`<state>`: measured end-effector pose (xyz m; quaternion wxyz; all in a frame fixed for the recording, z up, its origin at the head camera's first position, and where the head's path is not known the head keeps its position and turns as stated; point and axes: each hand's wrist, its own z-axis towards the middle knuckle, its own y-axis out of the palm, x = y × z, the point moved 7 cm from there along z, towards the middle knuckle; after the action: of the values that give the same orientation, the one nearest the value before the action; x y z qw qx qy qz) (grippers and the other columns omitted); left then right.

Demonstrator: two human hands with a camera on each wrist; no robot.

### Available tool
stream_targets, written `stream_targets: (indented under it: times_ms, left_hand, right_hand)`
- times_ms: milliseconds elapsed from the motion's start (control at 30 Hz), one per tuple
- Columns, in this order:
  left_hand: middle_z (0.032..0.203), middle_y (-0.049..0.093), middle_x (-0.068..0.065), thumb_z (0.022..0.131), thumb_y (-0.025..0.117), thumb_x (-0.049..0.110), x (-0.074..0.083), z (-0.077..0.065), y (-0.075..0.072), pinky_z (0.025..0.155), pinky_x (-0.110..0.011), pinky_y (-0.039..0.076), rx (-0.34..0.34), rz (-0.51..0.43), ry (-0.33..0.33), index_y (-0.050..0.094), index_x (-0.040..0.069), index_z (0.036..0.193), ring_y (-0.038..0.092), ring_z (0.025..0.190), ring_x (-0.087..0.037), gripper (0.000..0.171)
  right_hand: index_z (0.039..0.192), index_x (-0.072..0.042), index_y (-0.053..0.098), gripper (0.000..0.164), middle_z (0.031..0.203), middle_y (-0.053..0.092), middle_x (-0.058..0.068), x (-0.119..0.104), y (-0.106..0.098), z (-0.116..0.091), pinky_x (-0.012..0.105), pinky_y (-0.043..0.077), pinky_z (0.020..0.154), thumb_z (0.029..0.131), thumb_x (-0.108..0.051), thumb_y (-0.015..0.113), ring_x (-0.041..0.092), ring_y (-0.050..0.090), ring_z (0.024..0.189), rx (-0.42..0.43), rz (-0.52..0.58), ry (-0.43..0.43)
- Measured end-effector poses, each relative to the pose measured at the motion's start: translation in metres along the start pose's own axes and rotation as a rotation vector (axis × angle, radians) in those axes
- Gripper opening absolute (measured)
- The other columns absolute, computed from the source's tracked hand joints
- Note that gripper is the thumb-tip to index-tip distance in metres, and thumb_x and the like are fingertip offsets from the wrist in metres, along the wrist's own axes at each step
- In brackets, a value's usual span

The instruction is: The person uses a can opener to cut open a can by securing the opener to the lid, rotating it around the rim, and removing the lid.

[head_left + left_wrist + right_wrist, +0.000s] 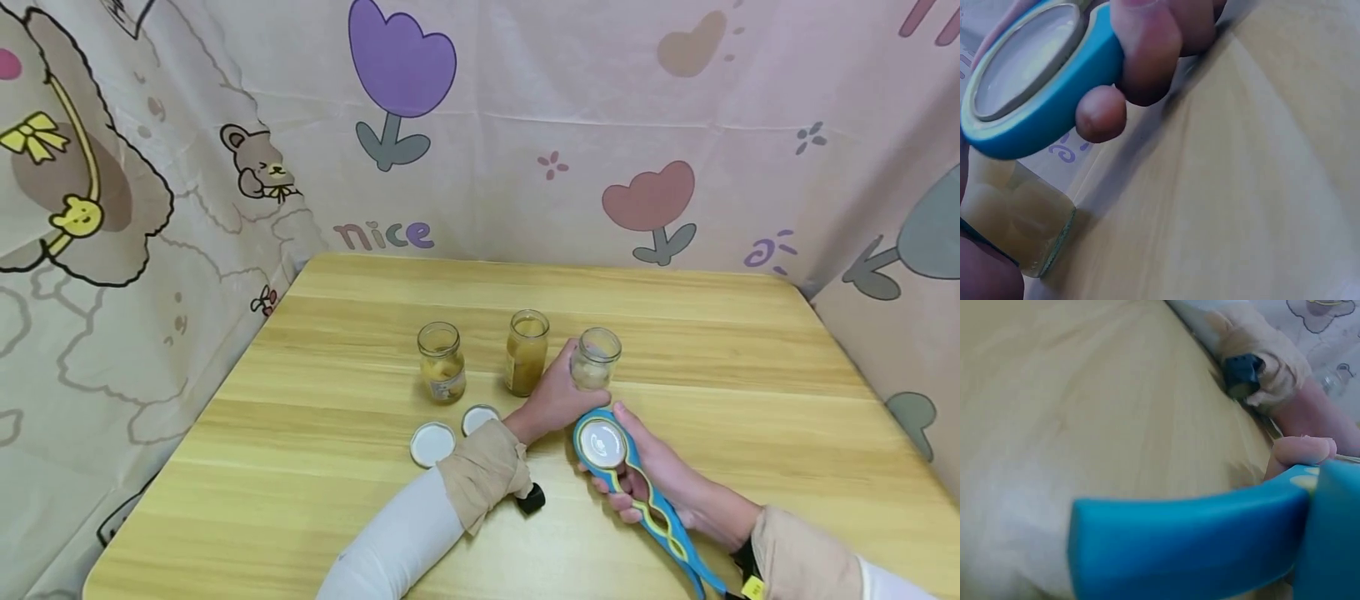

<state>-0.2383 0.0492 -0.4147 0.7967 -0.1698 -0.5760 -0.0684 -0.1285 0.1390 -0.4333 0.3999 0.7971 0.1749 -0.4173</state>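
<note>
My left hand [558, 396] grips a glass jar [597, 354] with an open mouth, standing on the table. Pale rounded pieces show inside a jar [1016, 219] low in the left wrist view. Just in front, my right hand [663, 467] holds a blue and yellow jar opener [1054, 115], fingers curled round its handles. A round white-faced lid [602, 442] sits in the opener's ring. The opener's blue handle ends [1191, 547] fill the lower right wrist view. Part of the left hand is hidden behind the jar.
Two more lidless jars, one with yellowish contents [442, 367] and one fuller [527, 354], stand left of the held jar. Two white lids [432, 444] lie near the left forearm, one partly covered by the sleeve. A patterned cloth [517, 200] hangs behind the table.
</note>
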Motion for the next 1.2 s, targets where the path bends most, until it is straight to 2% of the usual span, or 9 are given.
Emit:
stream_targets:
  times_ms: [100,200,333,433,567,800,933,1067,1200]
  left_hand:
    - [0.105,0.061,0.002,0.076,0.073,0.007,0.003,0.0,0.0,0.081,-0.025,0.05,0.001,0.006,0.003,0.044,0.017,0.128,0.059,0.087,-0.01,0.06]
    - [0.107,0.061,0.0,0.077,0.072,0.004,0.019,-0.004,-0.003,0.083,-0.024,0.048,0.008,0.017,0.009,0.044,0.011,0.129,0.058,0.089,-0.01,0.059]
    - [0.107,0.06,0.002,0.077,0.072,0.006,0.016,-0.004,-0.004,0.081,-0.024,0.048,0.015,0.034,0.006,0.044,0.01,0.13,0.058,0.089,-0.009,0.061]
    - [0.107,0.06,0.004,0.077,0.074,0.009,0.0,0.001,-0.002,0.081,-0.025,0.049,0.014,0.044,0.001,0.043,0.013,0.133,0.058,0.089,-0.01,0.064]
    - [0.108,0.061,0.001,0.078,0.073,0.007,0.004,-0.001,-0.002,0.081,-0.025,0.049,0.013,0.047,-0.01,0.043,0.013,0.132,0.058,0.089,-0.01,0.062]
    - [0.107,0.062,-0.012,0.078,0.07,0.002,0.038,-0.013,-0.008,0.079,-0.025,0.048,0.009,0.026,-0.014,0.044,0.009,0.126,0.059,0.086,-0.016,0.055]
    - [0.108,0.062,-0.013,0.078,0.07,0.002,0.043,-0.015,-0.008,0.08,-0.025,0.049,0.007,0.022,-0.019,0.044,0.008,0.127,0.059,0.087,-0.018,0.055]
    - [0.109,0.062,-0.012,0.078,0.07,0.002,0.041,-0.014,-0.008,0.081,-0.025,0.048,0.012,0.019,-0.016,0.044,0.007,0.128,0.058,0.088,-0.016,0.057]
    - [0.109,0.062,-0.006,0.078,0.072,0.005,0.021,-0.008,-0.005,0.082,-0.025,0.047,0.023,0.044,-0.015,0.043,0.009,0.132,0.058,0.09,-0.014,0.061]
  right_hand:
    - [0.116,0.004,0.052,0.091,0.08,0.058,0.002,0.003,0.004,0.004,0.022,0.045,0.049,0.093,-0.072,0.009,0.009,0.049,0.055,-0.015,0.022,0.041]
    - [0.116,0.004,0.052,0.091,0.08,0.058,0.002,0.005,0.004,0.006,0.023,0.044,0.049,0.092,-0.075,0.012,0.01,0.049,0.055,-0.001,0.024,0.073]
    - [0.116,0.005,0.052,0.094,0.08,0.058,0.003,0.004,0.002,0.007,0.023,0.044,0.049,0.091,-0.075,0.012,0.01,0.048,0.055,0.012,0.01,0.085]
    - [0.117,0.006,0.052,0.095,0.08,0.058,0.003,0.005,0.002,0.007,0.023,0.044,0.049,0.09,-0.076,0.012,0.01,0.049,0.055,0.008,0.011,0.088]
    - [0.117,0.006,0.052,0.096,0.08,0.059,0.003,0.006,0.001,0.007,0.023,0.044,0.049,0.09,-0.077,0.011,0.01,0.05,0.055,0.003,0.012,0.095]
    - [0.117,0.005,0.053,0.097,0.081,0.059,0.003,0.008,0.0,0.007,0.023,0.045,0.048,0.089,-0.078,0.011,0.01,0.052,0.054,-0.004,0.025,0.109]
    - [0.116,0.006,0.053,0.098,0.08,0.059,0.003,0.007,0.001,0.007,0.023,0.045,0.048,0.089,-0.078,0.01,0.01,0.054,0.054,-0.011,0.01,0.105]
    - [0.115,0.006,0.054,0.099,0.08,0.059,0.003,0.006,0.002,0.007,0.023,0.044,0.049,0.089,-0.078,0.009,0.01,0.054,0.053,-0.017,0.002,0.107]
    - [0.114,0.005,0.055,0.1,0.08,0.058,0.003,0.006,0.002,0.006,0.023,0.044,0.049,0.088,-0.079,0.009,0.01,0.053,0.053,-0.009,0.006,0.123]
